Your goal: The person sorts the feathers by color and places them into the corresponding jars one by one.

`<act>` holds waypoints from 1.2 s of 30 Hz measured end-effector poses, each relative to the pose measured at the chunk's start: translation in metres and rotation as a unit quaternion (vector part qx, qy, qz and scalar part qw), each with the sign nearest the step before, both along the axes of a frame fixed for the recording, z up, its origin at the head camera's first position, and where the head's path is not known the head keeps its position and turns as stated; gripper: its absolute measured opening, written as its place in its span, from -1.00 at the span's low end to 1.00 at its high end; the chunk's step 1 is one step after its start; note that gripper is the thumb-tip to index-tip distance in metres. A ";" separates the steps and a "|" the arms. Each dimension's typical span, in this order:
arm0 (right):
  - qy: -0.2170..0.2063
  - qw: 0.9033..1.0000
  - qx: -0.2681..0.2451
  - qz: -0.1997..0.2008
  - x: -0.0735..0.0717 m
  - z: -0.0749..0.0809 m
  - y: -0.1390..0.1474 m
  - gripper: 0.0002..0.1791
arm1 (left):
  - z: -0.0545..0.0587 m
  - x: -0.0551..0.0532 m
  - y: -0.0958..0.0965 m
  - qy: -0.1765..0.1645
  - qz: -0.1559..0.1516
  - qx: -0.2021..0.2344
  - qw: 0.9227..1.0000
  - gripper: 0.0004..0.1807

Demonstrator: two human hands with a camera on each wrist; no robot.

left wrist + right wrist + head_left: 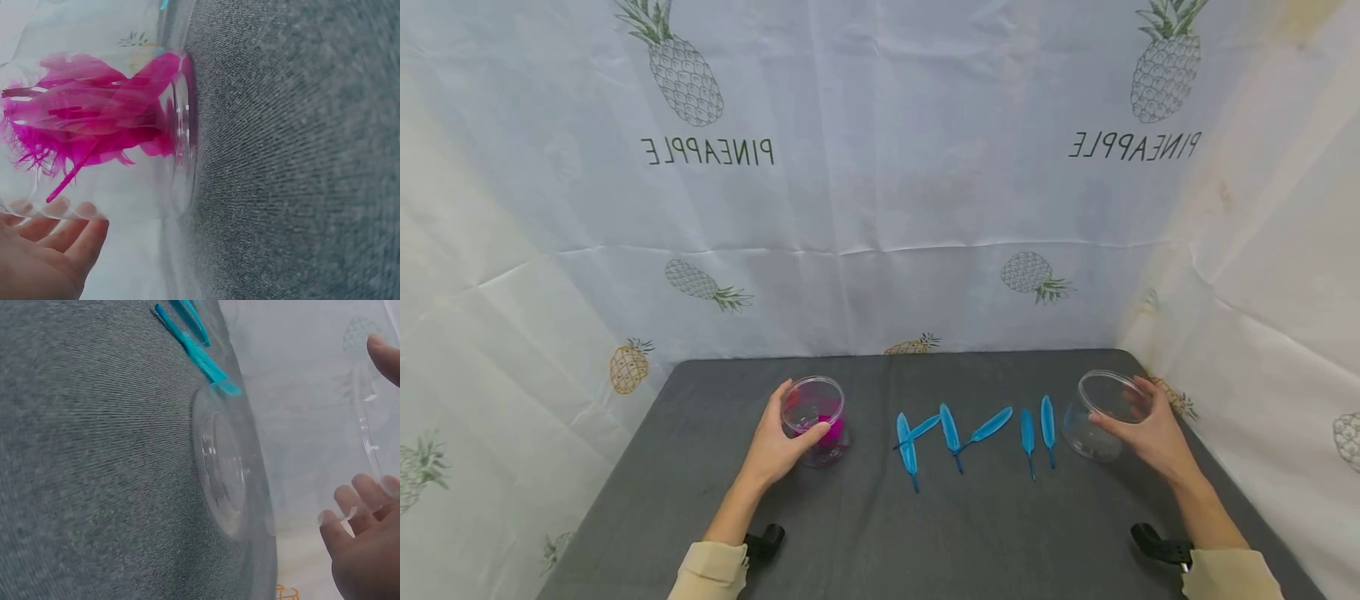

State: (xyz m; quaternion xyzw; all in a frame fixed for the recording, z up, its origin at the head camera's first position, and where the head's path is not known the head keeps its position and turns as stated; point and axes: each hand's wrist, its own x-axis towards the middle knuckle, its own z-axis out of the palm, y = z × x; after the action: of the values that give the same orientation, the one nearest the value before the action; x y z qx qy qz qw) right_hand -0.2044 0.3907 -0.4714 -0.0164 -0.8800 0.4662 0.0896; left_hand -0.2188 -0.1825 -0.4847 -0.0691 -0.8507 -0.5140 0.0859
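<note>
My left hand [775, 448] grips a clear plastic jar [829, 457] at the left of the table, thumb on the near side and fingers round the far side. Bright pink feathers [94, 106] are bunched inside it. On the right, my right hand [1159, 437] holds a second clear jar [1088, 433] the same way; no feathers show in it. Both jars stand upright with their bases on the table. Between them lie several blue feathers [950, 427], some crossing or touching at the left and two side by side near the right jar.
A dark grey cloth [880, 533] covers the table. White curtains [880, 200] printed with pineapples hang behind it and on both sides. Black straps with camera mounts [766, 542] sit on the wrists, below beige sleeves [711, 571].
</note>
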 end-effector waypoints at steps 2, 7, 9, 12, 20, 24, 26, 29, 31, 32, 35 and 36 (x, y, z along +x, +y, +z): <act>0.000 1.000 -0.005 0.007 0.000 -0.001 -0.001 0.18 | 0.002 0.001 -0.001 -0.002 0.010 -0.007 1.000 0.12; 0.008 1.000 -0.008 0.015 -0.001 -0.003 -0.002 0.16 | 0.009 0.006 -0.002 0.021 0.033 -0.039 0.998 0.20; 0.010 1.000 -0.007 0.017 -0.001 -0.004 -0.003 0.16 | 0.011 0.008 -0.002 0.049 0.041 -0.061 0.996 0.19; 0.011 1.000 -0.004 0.020 -0.002 -0.004 -0.004 0.15 | 0.015 0.009 -0.002 0.110 0.058 -0.091 0.988 0.14; 0.016 1.000 0.010 0.015 -0.004 -0.004 -0.005 0.15 | 0.035 0.010 0.007 0.299 0.086 -0.094 0.946 -0.26; 0.020 1.000 0.008 0.009 -0.003 -0.005 -0.005 0.15 | 0.042 0.013 0.018 0.356 0.077 -0.092 0.927 -0.41; 0.024 1.000 0.006 0.007 -0.002 -0.005 -0.005 0.15 | 0.045 0.014 0.025 0.380 0.064 -0.088 0.918 -0.47; 0.029 1.000 0.002 0.004 -0.001 -0.006 -0.005 0.15 | 0.049 0.016 0.036 0.419 0.041 -0.079 0.904 -0.51; 0.028 1.000 0.001 0.002 0.000 -0.006 -0.005 0.16 | 0.050 0.017 0.044 0.441 0.028 -0.077 0.894 -0.52; 0.028 1.000 0.001 0.000 0.000 -0.006 -0.004 0.16 | 0.051 0.017 0.048 0.448 0.021 -0.077 0.890 -0.53; 0.022 1.000 0.000 -0.004 0.002 -0.007 -0.003 0.16 | 0.050 0.018 0.060 0.459 -0.005 -0.086 0.884 -0.54; 0.021 1.000 0.001 -0.006 0.002 -0.008 -0.002 0.16 | 0.049 0.019 0.064 0.459 -0.017 -0.089 0.884 -0.55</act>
State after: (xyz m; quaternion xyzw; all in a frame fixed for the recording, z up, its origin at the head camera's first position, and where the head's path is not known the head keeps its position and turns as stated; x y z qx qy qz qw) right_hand -0.2019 0.3887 -0.4793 -0.0114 -0.8783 0.4649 0.1107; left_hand -0.2001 -0.1190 -0.4356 -0.3194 -0.7571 -0.3484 0.4511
